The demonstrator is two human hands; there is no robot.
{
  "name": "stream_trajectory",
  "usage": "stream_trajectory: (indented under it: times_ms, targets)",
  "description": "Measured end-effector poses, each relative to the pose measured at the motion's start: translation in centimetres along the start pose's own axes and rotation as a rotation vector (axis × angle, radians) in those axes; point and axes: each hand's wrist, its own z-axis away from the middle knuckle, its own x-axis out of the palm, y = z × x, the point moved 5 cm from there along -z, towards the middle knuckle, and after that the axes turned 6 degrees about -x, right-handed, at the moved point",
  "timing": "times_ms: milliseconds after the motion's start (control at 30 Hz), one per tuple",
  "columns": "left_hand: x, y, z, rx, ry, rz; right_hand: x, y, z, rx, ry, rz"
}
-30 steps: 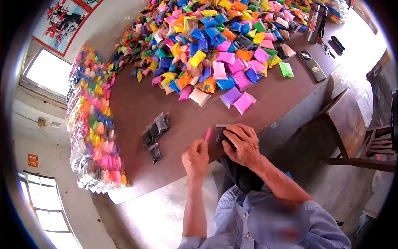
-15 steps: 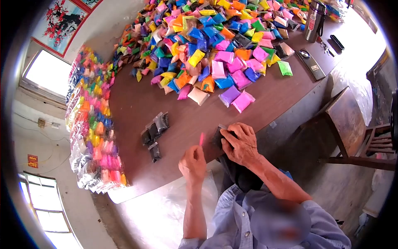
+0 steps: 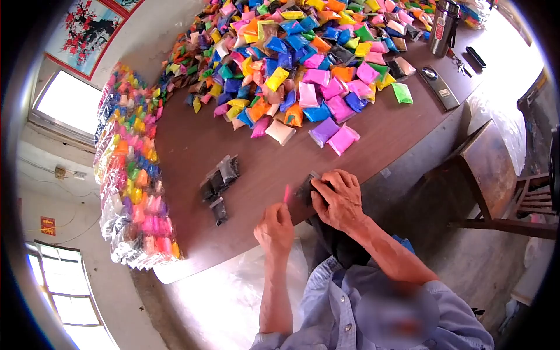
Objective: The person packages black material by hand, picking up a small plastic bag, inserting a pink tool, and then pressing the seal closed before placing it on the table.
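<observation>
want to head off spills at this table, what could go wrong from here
The dark packet at the right hand lies close to the near edge of the table, so it might slip off. The slim pink item in the left hand shows only a short end in its grasp, so it could be dropped. The heap of coloured packets is piled loosely and might slide if knocked.
</observation>
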Motion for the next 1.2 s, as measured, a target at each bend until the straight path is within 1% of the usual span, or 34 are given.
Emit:
stream_trajectory:
  times_ms: [33,67,133,167,233,267,300,400,433,500,567,633,767,833,867,933,967,1033,1067,1100,1167,1200]
  targets:
    - [-0.1,-0.4,0.0,-0.046,-0.002,0.011,0.0,0.0,0.0,0.003,0.002,-0.002]
    - [-0.1,-0.4,0.1,-0.044,-0.004,0.01,-0.1,-0.1,0.0,0.004,-0.003,0.001]
    - [-0.6,0.9,0.6,0.043,0.043,0.125,-0.1,0.1,0.2,0.008,-0.01,0.007]
    - [-0.3,1.3,1.1,0.04,0.042,0.125,0.0,0.2,0.3,0.006,-0.008,-0.001]
    - [0.5,2.3,1.9,0.094,-0.018,0.14,0.2,0.2,0.1,-0.005,-0.006,-0.012]
    - [0.5,2.4,1.8,0.05,-0.028,0.113,0.2,0.2,0.2,-0.008,0.0,-0.013]
    - [0.4,2.2,1.6,0.049,-0.027,0.115,0.0,0.2,0.2,-0.009,0.007,-0.012]
    - [0.1,0.0,0.4,0.002,-0.031,-0.022,0.1,0.2,0.2,0.009,-0.023,-0.014]
    - [-0.1,-0.4,0.2,0.002,-0.029,-0.022,0.2,0.1,0.3,0.007,-0.023,-0.015]
    - [-0.7,-1.1,-0.2,-0.111,-0.025,0.072,0.3,0.2,0.4,0.039,0.006,-0.025]
    - [-1.3,-0.1,0.0,-0.125,-0.024,0.089,0.4,0.1,0.5,0.052,0.01,-0.04]
    - [-1.3,1.6,0.3,-0.032,-0.022,0.163,0.3,0.1,0.4,0.058,0.01,-0.055]
    - [-0.1,3.1,1.0,-0.008,-0.055,0.221,0.2,-0.1,0.5,0.033,-0.047,-0.082]
    - [0.3,3.4,0.9,0.029,-0.054,0.117,0.1,0.0,0.5,0.02,-0.068,-0.088]
    - [0.4,3.1,0.8,0.032,-0.054,0.117,0.1,0.0,0.5,0.019,-0.093,-0.1]
    - [0.3,1.8,0.7,0.05,0.019,-0.014,0.0,0.2,0.6,0.024,-0.112,-0.111]
    - [0.1,1.1,0.3,0.055,0.017,-0.013,0.0,0.3,0.7,0.013,-0.109,-0.114]
    - [-0.7,0.2,-0.6,-0.019,0.014,-0.094,0.0,0.2,0.8,0.003,-0.105,-0.121]
    - [-1.2,0.3,-0.6,-0.06,0.027,-0.071,0.0,0.2,0.7,0.0,-0.105,-0.116]
    - [-1.4,1.1,-0.8,-0.059,0.026,-0.074,0.0,0.2,0.8,0.002,-0.108,-0.111]
    - [-1.5,2.9,-0.6,0.038,0.03,0.061,-0.1,0.4,1.0,-0.004,-0.103,-0.131]
    - [-0.4,2.9,-0.1,0.08,0.031,0.115,0.0,0.4,0.9,-0.02,-0.095,-0.147]
